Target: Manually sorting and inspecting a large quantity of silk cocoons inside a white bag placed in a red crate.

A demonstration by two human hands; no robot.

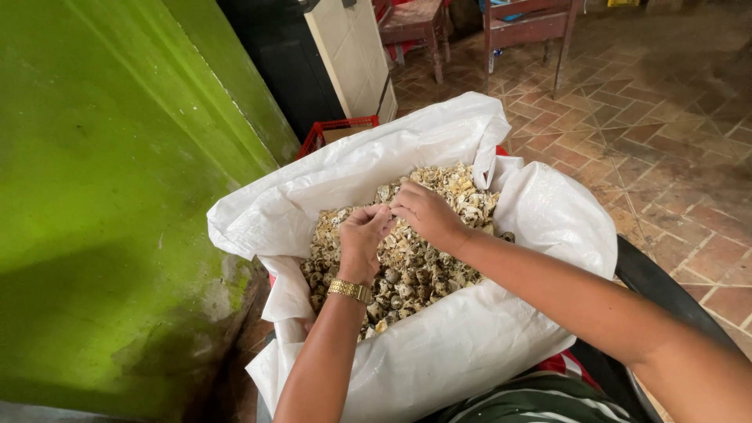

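both hands, left hand (363, 239) and right hand (427, 213), are pinching one small shell (389, 210) between fingertips above the shells (415, 270) in the sack (470, 337).

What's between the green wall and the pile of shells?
In the head view, only the folded-down rim of the white sack separates the green wall from the shells.
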